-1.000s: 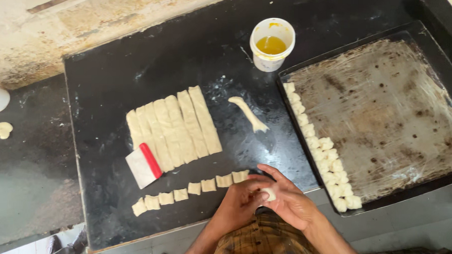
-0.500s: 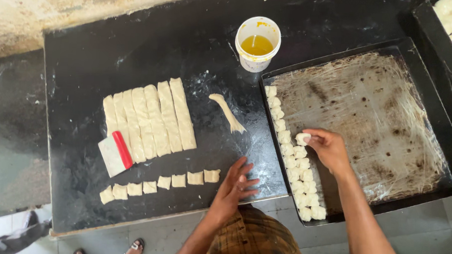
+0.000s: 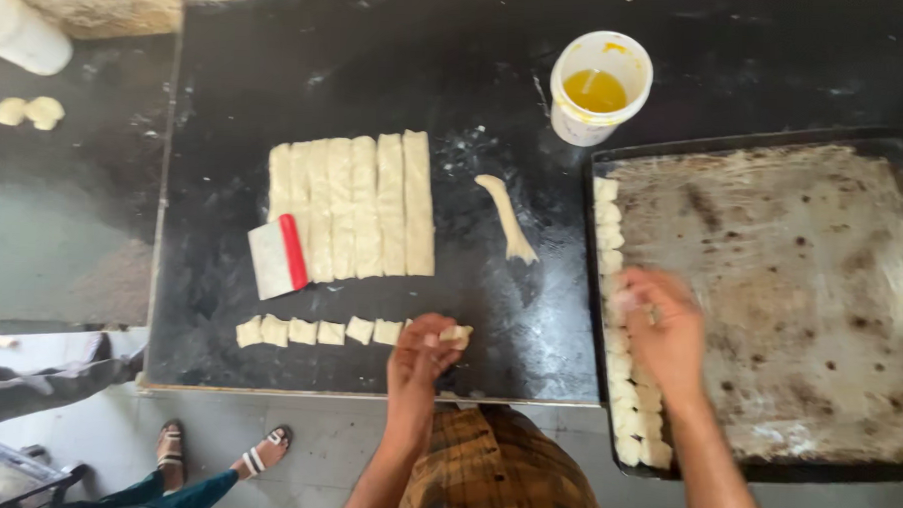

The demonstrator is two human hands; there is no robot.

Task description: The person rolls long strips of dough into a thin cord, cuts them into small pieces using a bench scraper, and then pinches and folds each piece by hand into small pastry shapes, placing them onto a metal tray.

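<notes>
My left hand (image 3: 420, 361) pinches a small square dough piece (image 3: 457, 335) at the right end of a row of cut dough pieces (image 3: 314, 331) on the black work slab (image 3: 378, 71). My right hand (image 3: 666, 330) hovers, blurred, over the column of dough pieces (image 3: 634, 423) along the left edge of the dark baking tray (image 3: 800, 296). Something pale shows at its fingertips, but I cannot tell whether it is held. Long dough strips (image 3: 353, 206) lie side by side above the row, with a white scraper with a red handle (image 3: 279, 256) on their left end.
A white cup of yellow liquid (image 3: 599, 87) stands above the tray's corner. A thin dough scrap (image 3: 508, 218) lies mid-slab. A white container (image 3: 19, 34) and two dough lumps (image 3: 26, 111) sit at far left. Another person's sandalled feet (image 3: 219, 456) are on the floor below.
My left hand has closed on the end piece of the cut row. My right hand has drawn back from further in on the tray to its left-edge column. The view shifted.
</notes>
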